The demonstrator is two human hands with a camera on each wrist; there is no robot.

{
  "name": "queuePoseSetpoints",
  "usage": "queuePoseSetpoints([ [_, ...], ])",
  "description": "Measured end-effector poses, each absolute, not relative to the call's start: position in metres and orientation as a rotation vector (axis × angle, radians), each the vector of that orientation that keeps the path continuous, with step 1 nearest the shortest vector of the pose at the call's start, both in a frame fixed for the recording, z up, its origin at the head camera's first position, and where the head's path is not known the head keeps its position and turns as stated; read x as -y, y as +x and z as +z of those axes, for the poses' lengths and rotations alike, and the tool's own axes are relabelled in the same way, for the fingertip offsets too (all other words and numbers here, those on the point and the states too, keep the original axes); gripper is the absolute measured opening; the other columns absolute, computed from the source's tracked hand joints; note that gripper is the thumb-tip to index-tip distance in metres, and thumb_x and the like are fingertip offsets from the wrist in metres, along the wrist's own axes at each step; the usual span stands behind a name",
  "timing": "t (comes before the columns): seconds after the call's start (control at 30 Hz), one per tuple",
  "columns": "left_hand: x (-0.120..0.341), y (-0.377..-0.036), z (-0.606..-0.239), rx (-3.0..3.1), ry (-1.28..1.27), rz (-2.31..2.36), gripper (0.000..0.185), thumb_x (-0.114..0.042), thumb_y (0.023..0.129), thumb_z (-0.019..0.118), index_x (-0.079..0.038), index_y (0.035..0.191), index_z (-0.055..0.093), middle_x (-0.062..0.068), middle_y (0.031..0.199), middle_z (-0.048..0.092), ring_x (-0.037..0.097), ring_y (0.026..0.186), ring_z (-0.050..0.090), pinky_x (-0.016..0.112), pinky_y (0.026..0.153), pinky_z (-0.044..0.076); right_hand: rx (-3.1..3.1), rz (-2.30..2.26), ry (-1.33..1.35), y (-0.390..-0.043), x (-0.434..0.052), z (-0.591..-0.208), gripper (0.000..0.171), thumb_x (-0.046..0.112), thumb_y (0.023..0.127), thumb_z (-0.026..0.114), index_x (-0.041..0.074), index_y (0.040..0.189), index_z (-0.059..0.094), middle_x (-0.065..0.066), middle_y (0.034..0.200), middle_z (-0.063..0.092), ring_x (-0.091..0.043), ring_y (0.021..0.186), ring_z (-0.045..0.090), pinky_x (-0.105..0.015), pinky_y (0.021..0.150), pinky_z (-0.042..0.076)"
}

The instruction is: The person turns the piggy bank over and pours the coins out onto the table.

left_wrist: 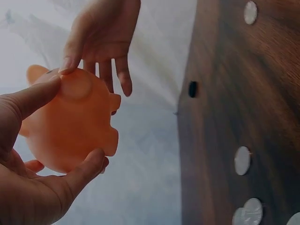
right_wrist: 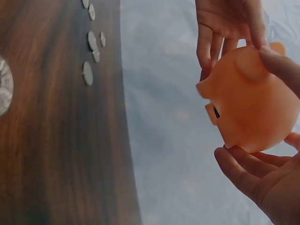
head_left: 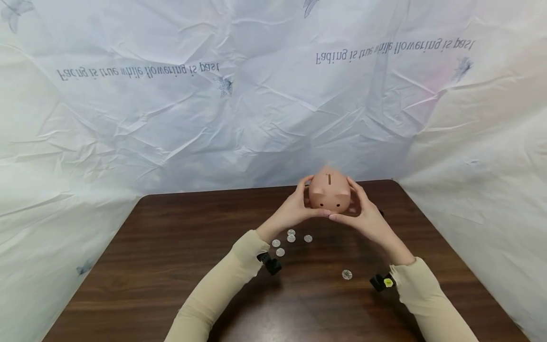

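Note:
A pink-orange piggy bank (head_left: 329, 191) with a coin slot on top is held in the air over the far part of the dark wooden table (head_left: 171, 266), snout toward me. My left hand (head_left: 299, 205) grips its left side, thumb on the body and fingers beneath, as the left wrist view shows on the piggy bank (left_wrist: 70, 126). My right hand (head_left: 360, 205) cups the other side; the right wrist view has its thumb on the piggy bank (right_wrist: 253, 108) and its fingers (right_wrist: 243, 171) under it. Several silver coins (head_left: 291, 236) lie on the table below the left wrist, and a single coin (head_left: 346, 274) lies nearer me.
Crinkled white sheeting (head_left: 256, 118) with printed lettering walls in the table at the back and both sides. The table's far edge (head_left: 265, 188) runs just behind the hands. A small black object (left_wrist: 192, 89) sits at that edge. Wrist cameras (head_left: 270, 263) are strapped to both sleeves.

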State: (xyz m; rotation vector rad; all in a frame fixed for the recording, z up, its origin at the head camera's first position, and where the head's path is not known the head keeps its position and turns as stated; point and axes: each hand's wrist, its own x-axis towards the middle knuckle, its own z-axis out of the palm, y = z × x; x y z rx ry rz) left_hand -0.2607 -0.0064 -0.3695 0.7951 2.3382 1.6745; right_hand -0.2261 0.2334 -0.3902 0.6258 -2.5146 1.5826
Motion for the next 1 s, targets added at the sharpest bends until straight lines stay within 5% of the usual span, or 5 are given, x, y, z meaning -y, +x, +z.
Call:
queuePoseSetpoints([
  [0.5,-0.013,-0.286,-0.410,-2.327,0.695,1.582,0.104,-0.034,0.086,0.083,-0.021,0.162,0.013,0.012,0.150,0.044,0.019,0.116,0.063,0.034,0.091,0.055,2.635,1.732,0.504,-0.249,-0.250,-0.422,0.110,0.031,0.089,0.080,0.026,0.163,-0.001,-0.018,0.163,0.022,-0.041,0.135,0.046,-0.054,0.097,0.051],
  [1.0,-0.017,-0.297,-0.437,-2.301,0.617,1.452,0.106,-0.037,0.089,0.079,-0.012,0.163,0.007,0.017,0.159,0.033,0.027,0.139,0.045,0.044,0.109,0.043,2.785,1.835,0.421,-0.261,-0.257,-0.446,0.112,0.031,0.091,0.078,0.013,0.162,-0.007,-0.030,0.162,0.014,-0.048,0.140,0.036,-0.058,0.105,0.044],
])
